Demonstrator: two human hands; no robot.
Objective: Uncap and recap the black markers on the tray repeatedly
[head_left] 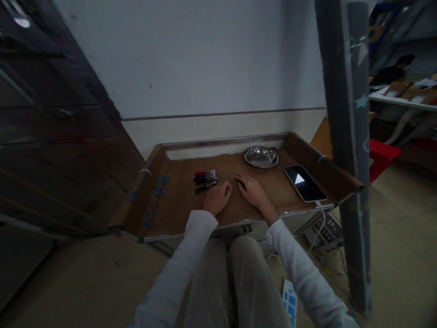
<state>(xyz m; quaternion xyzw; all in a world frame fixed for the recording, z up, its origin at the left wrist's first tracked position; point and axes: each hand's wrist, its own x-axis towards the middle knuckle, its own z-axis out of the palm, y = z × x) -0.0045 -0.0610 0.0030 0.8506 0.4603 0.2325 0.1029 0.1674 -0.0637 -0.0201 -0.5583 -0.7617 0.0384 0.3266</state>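
On the cardboard-covered table, my left hand (217,198) rests on its side with the fingers curled in; whatever they may hold is hidden. Just beyond it lies a row of several pens (205,177), mostly black, with a red one (205,172) at the far end. The nearest black pen (205,187) lies slightly apart and angled, close to my left knuckles. My right hand (251,189) lies palm down on the cardboard, fingers stretched forward and holding nothing visible. Farther back and to the right sits a round, shiny metal dish (261,157).
A phone (305,183) with a white cable lies at the table's right side. Raised cardboard flaps (319,166) border the table. A wrapped grey post (351,150) stands at the right, with a red bin (382,157) behind it. Another person (392,75) is in the background.
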